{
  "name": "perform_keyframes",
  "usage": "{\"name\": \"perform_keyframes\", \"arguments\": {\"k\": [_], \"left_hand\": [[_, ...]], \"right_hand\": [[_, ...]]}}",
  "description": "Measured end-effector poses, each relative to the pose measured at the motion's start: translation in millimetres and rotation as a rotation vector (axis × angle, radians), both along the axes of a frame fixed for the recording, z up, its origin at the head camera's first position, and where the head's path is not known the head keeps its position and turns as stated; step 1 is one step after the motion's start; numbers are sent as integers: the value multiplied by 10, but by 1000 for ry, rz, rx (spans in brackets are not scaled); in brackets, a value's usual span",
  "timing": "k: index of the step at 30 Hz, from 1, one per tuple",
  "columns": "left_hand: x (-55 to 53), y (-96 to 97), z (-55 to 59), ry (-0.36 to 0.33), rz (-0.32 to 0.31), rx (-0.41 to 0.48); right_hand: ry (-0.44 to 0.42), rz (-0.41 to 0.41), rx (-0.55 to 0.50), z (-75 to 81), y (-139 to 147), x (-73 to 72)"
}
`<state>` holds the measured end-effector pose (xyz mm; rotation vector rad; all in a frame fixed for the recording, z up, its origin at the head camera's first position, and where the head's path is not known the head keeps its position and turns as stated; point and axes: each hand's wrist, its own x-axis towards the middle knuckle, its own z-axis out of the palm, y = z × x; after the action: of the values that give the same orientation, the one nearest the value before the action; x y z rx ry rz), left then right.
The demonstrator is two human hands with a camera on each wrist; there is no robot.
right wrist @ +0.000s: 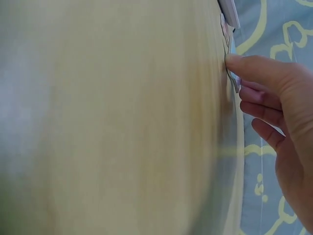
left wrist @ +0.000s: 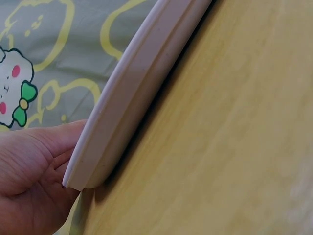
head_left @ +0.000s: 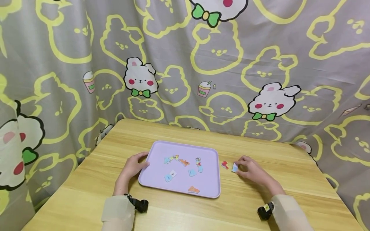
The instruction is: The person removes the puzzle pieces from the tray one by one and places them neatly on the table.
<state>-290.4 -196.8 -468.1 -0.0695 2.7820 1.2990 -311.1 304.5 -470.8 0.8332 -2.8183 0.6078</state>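
A lilac tray [head_left: 173, 149] lies on the wooden table, with several small flat puzzle pieces scattered in it. My left hand [head_left: 133, 166] grips its left edge, the thumb over the rim and the other fingers along the outside; the left wrist view shows the tray's side wall [left wrist: 132, 78] against that hand. To the right of the tray, my right hand [head_left: 252, 170] pinches a light blue puzzle piece [head_left: 234, 167] at the table surface. Just left of this piece lies a red puzzle piece [head_left: 224, 165], between it and the tray.
Inside the tray are an orange piece [head_left: 193, 189] near the front rim, a blue piece [head_left: 192, 173] and a blue-and-white pair [head_left: 170, 176]. Joined-looking pieces sit farther back. A patterned curtain [head_left: 176, 86] hangs behind the table [head_left: 231, 208].
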Motion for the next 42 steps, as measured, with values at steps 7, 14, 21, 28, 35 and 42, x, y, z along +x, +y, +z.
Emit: {"name": "perform_keyframes", "arguments": {"k": [7,14,21,28,35,42], "left_hand": [[2,-6,6,3,1,-1],[-3,-8,1,11,-5,-11],[-10,-4,-9,6,-5,-12],[-12,-11,-24,7,-3,-9],[-10,-11,-14,13,-5,-17],[1,-5,-11,9,-2,-9]], "right_hand": [[-14,39,43,33,19,-44],[-70,46,70,72,10,-40],[-23,19,32,27,15,-22],[64,-28,-55,-16,-27,14],[86,-68,-118,-18,-166,45],[128,-18,-169,-69,-343,7]]}}
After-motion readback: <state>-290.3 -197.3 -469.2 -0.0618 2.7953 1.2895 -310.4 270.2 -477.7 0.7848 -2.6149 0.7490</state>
